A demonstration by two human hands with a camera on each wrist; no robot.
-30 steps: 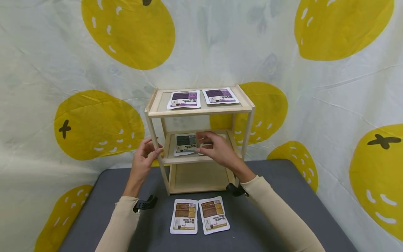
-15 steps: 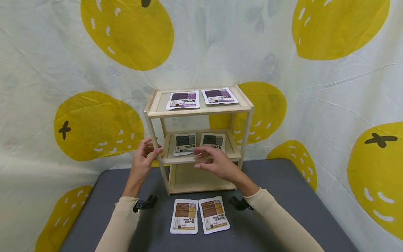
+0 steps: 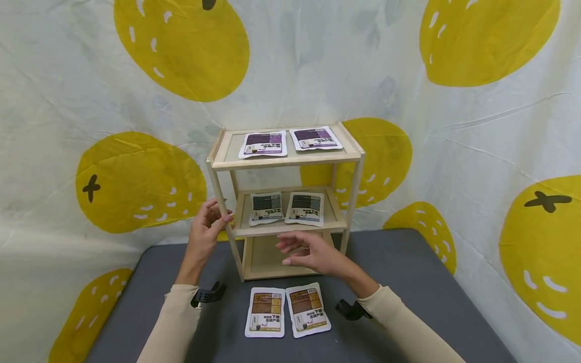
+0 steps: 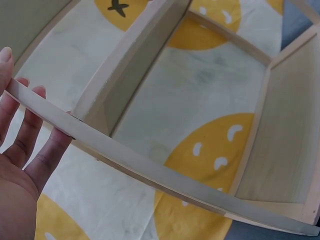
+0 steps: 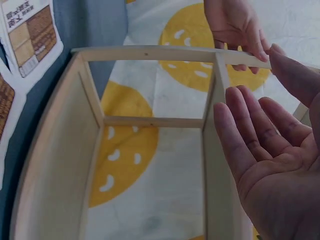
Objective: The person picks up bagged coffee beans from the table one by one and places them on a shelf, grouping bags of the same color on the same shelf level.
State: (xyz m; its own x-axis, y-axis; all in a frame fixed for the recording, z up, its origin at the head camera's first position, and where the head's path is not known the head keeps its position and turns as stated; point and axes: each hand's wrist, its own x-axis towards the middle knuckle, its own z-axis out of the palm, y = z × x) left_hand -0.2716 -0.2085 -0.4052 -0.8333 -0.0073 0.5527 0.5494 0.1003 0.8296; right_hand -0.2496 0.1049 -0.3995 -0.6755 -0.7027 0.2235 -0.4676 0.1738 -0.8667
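Observation:
My left hand [image 3: 202, 236] pinches the left front post [image 3: 218, 190] of a small wooden three-tier shelf [image 3: 290, 232]. In the left wrist view, thumb and fingers lie on either side of that post [image 4: 150, 167]. My right hand [image 3: 314, 253] hovers before the lower tier, fingers loosely bent, holding nothing. Its palm [image 5: 275, 185] shows bare in the right wrist view. Side by side on the middle tier lie two dark-green-labelled pouches, a left pouch [image 3: 266, 207] and a right pouch [image 3: 304, 208].
Two purple-labelled pouches, left [image 3: 263, 144] and right [image 3: 315, 138], lie on the top tier. Two brown-labelled pouches, left [image 3: 266, 311] and right [image 3: 308, 309], lie on the dark grey table [image 3: 376, 333] before the shelf. A fruit-patterned cloth [image 3: 290, 65] hangs behind.
My right hand has let go of the right green-labelled pouch on the middle tier, then drawn back and down, uncovering it. The left hand stays on the post.

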